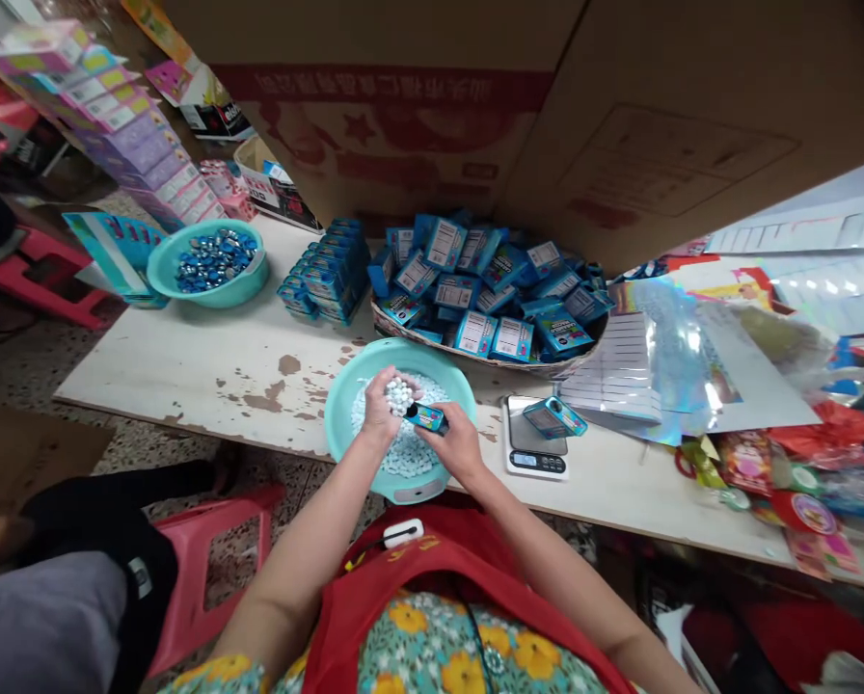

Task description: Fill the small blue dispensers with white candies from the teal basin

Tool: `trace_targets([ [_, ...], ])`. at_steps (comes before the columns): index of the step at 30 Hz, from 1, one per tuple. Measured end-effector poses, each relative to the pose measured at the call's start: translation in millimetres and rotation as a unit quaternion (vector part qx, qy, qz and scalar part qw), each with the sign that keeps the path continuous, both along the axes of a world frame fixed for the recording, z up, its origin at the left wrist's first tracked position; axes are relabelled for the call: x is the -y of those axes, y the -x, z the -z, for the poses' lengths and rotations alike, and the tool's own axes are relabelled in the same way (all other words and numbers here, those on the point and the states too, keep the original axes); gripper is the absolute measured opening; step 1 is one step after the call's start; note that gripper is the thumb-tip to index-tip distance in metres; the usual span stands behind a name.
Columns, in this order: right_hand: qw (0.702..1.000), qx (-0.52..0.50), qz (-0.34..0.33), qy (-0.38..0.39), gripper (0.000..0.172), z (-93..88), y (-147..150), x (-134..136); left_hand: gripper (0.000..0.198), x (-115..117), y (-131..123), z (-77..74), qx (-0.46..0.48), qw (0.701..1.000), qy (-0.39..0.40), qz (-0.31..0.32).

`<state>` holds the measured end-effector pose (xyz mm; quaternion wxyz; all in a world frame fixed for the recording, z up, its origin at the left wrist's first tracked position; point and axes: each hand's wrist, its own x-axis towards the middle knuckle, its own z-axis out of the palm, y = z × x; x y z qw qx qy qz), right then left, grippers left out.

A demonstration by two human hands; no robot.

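Observation:
My left hand (381, 407) is cupped around a heap of small white candy balls (399, 394) above a turquoise basin (339, 393). More of these pale balls (412, 457) cover the basin's bottom. Between the fingers of my right hand (459, 441) is a small blue box (426, 416), its dark open end turned toward the balls in my left palm. To the right, a digital scale (537, 463) carries another blue box (556, 417), lying tilted and partly over the scale's edge.
Behind the basin stands a wide basket (490, 362) piled with blue boxes, against a big carton (432, 116). Stacked blue boxes (331, 270) and a second basin (207, 295) of shiny blue pieces are leftward. Plastic sheets (620, 366) lie right. A person sits at lower left.

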<state>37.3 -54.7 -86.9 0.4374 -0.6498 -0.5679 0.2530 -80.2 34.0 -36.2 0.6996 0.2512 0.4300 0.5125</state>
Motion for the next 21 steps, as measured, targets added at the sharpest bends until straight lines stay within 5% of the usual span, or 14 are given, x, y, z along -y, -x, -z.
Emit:
trace_targets([
  [4, 1.0, -0.01, 0.002, 0.007, 0.037, -6.1, 17.6, -2.3, 0.027, 1.0, -0.2, -10.1, -0.05, 0.992, -0.115, -0.032],
  [12, 1.0, 0.008, 0.001, 0.018, 0.036, -16.2, 10.0, -10.4, 0.03, -7.8, -3.3, -6.5, -0.056, 0.995, -0.062, -0.054],
  [21, 0.999, 0.007, -0.046, 0.017, 0.036, -22.9, -6.3, -21.0, 0.034, -13.2, -14.9, -14.7, -0.073, 0.991, -0.09, -0.066],
])
